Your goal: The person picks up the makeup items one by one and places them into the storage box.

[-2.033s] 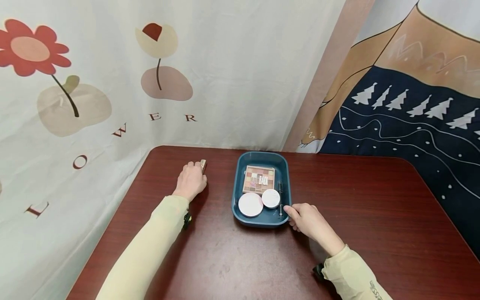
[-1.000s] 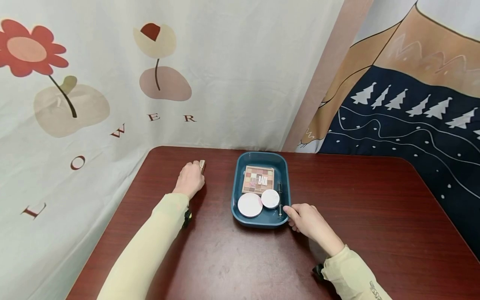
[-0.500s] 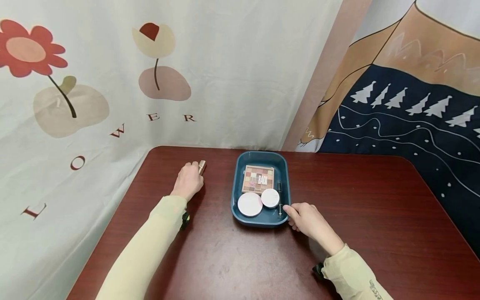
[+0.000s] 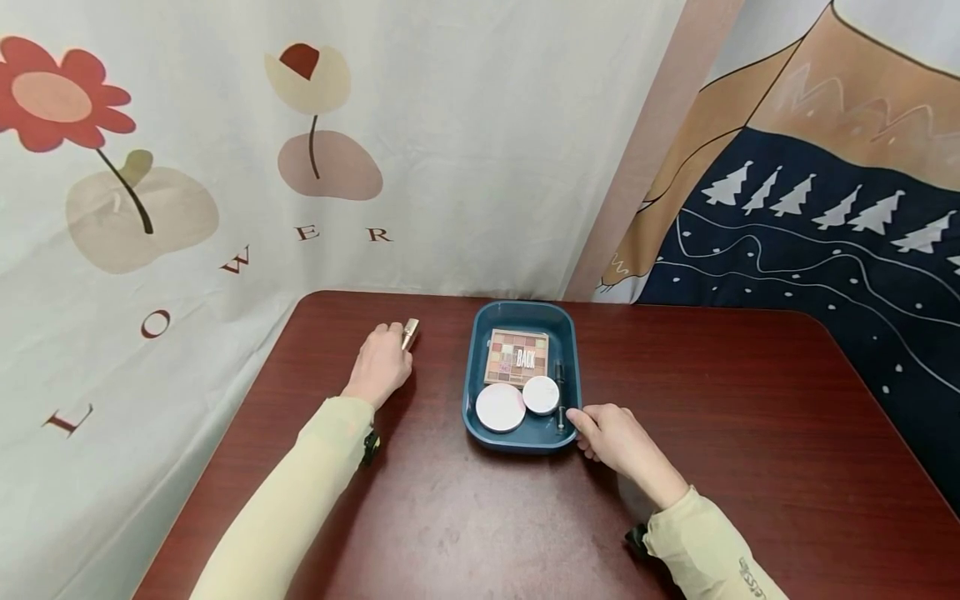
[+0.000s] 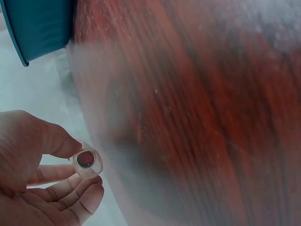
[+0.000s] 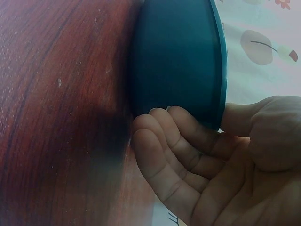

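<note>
My left hand [image 4: 379,363] is over the far left of the table and pinches a lipstick [image 4: 409,333], its gold-beige end sticking out past the fingers. In the left wrist view the lipstick's clear round end [image 5: 87,161] faces the camera, dark red in the middle, between thumb and fingers. A blue tray [image 4: 472,392] stands at the far middle. My right hand [image 4: 613,435] grips its near right rim, thumb on top and fingers against the outer wall [image 6: 176,61]. Inside lie an eyeshadow palette [image 4: 517,357], two round white compacts [image 4: 500,407] and a thin dark stick [image 4: 559,396].
The dark red wooden table [image 4: 465,533] ends at a pale curtain [image 4: 465,167] printed with flowers and letters. On the right hangs a navy cloth [image 4: 787,233] with white trees. Both sleeves are pale yellow, with a black strap at each wrist.
The lipstick's exposed end has tilted a little to the right and shows more beyond the left fingers. The left hand has shifted only slightly. The right hand and the tray have stayed in place.
</note>
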### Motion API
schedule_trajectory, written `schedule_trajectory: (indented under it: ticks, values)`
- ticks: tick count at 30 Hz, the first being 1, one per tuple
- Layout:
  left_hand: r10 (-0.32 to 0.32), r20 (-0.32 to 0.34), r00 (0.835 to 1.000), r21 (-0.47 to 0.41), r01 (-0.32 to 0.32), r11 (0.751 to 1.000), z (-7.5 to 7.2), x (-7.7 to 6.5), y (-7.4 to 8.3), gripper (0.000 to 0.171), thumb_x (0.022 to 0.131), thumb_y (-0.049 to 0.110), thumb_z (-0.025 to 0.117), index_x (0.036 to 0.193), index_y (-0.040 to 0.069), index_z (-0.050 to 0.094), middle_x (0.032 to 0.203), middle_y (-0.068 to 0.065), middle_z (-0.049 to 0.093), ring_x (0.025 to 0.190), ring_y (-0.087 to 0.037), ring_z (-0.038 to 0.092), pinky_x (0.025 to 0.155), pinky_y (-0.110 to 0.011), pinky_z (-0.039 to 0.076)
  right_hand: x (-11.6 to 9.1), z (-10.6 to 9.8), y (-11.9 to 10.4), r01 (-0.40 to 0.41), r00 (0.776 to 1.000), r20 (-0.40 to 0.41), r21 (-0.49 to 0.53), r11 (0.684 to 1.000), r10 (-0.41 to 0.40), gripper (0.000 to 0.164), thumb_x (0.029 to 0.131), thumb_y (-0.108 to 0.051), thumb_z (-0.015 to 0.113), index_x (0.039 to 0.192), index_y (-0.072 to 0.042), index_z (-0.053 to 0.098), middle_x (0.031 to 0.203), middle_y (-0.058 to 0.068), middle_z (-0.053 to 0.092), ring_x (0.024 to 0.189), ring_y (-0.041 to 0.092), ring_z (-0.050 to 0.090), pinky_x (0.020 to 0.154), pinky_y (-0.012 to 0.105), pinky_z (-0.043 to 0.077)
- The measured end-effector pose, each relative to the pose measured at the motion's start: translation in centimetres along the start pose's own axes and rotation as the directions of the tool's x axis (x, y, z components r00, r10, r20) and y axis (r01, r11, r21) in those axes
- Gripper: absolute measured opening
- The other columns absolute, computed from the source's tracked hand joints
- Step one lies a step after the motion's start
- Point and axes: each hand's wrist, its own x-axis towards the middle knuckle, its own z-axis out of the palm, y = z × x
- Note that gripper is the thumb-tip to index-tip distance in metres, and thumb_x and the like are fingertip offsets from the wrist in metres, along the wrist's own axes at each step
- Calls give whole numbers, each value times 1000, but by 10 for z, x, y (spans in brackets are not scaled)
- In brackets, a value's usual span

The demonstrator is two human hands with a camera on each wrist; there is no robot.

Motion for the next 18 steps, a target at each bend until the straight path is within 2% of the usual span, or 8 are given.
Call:
schedule_trajectory:
  ticks: [7,18]
  values:
    - [52,-51,997,-14,-52,999,2,-5,4,25,85,-2,61,110,-7,60,88,-19,56,82,-39,59,74,-52,53,0,0,0,-5,1000,1,4,1000,5,36,107,-21,56,76,-5,66,67,4,64,59,16,62,60,31,52]
    - [95,-78,992,-20,-96,995,-1,-13,16,31,85,-2,64,115,-5,62,87,-18,55,80,-38,59,72,-52,53,0,1,1,-11,1000,0,8,1000,11,37,107,-21,56,76,-6,67,66,4,64,59,16,62,59,31,52]
